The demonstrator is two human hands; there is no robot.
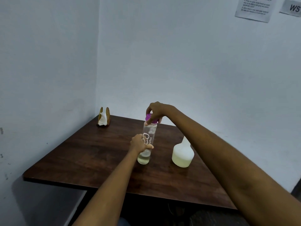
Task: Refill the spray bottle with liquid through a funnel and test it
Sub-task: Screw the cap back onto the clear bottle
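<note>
A tall clear bottle (149, 136) with white lettering stands upright on the dark wooden table (91, 154); a little pale liquid sits in its bottom. My left hand (140, 143) grips its lower body. My right hand (157, 111) reaches over from the right and its fingers curl round the purple cap (149, 117) on top. To the right stands a white translucent spray bottle (182, 153) with no spray head, its lower part holding pale liquid. My right forearm passes just behind and above it. No funnel is in view.
A wooden napkin holder (103, 117) with white tissue stands at the table's far left corner. White walls close in behind and to the left. Paper notices (255, 8) hang on the wall at upper right. A grey bench (53, 204) lies below the table's left edge.
</note>
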